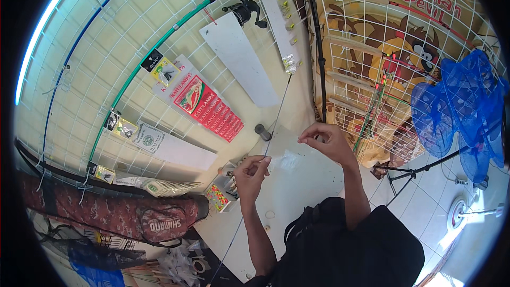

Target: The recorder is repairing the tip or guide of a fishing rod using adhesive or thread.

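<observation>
My left hand (pixel 252 172) is pinched on a thin dark fishing rod blank (pixel 278 107) that runs from the lower edge up toward the wall. My right hand (pixel 325 139) is raised a little to the right of it, fingertips pinched together as on a fine line too thin to see. Both hands are over a pale worktop (pixel 297 180). A small clear plastic bag (pixel 285 160) lies on the top between the hands. A box of small coloured floats (pixel 219 195) stands just left of my left hand.
White wire grids (pixel 106 69) cover the walls, hung with tackle packets, a green rod and a spinning reel (pixel 247 11). A camouflage rod bag (pixel 111 213) lies at the lower left. Blue nets (pixel 462 101) and a stand are at the right over a tiled floor.
</observation>
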### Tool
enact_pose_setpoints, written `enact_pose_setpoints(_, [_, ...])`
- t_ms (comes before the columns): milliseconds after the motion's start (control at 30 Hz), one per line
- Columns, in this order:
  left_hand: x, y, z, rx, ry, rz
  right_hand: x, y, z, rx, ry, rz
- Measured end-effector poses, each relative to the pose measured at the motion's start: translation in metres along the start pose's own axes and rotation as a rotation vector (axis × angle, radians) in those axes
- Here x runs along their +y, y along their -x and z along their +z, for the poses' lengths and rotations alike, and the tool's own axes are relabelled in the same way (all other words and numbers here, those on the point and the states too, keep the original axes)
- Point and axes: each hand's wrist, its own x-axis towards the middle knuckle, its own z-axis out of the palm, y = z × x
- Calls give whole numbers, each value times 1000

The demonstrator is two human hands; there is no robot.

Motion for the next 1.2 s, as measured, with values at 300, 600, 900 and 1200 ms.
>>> enact_pose_setpoints(300, [4,2,5,-85,34,-26,33,8,35,-258,-222,333])
enact_pose_setpoints(600, [0,2,5,-152,50,-34,44,4,62,-133,-634,379])
enact_pose_setpoints(900, [1,6,8,-170,55,-77,49,3,64,10,-599,274])
enact_pose_setpoints(1200, [0,7,11,-169,49,-80,47,3,57,260,-638,232])
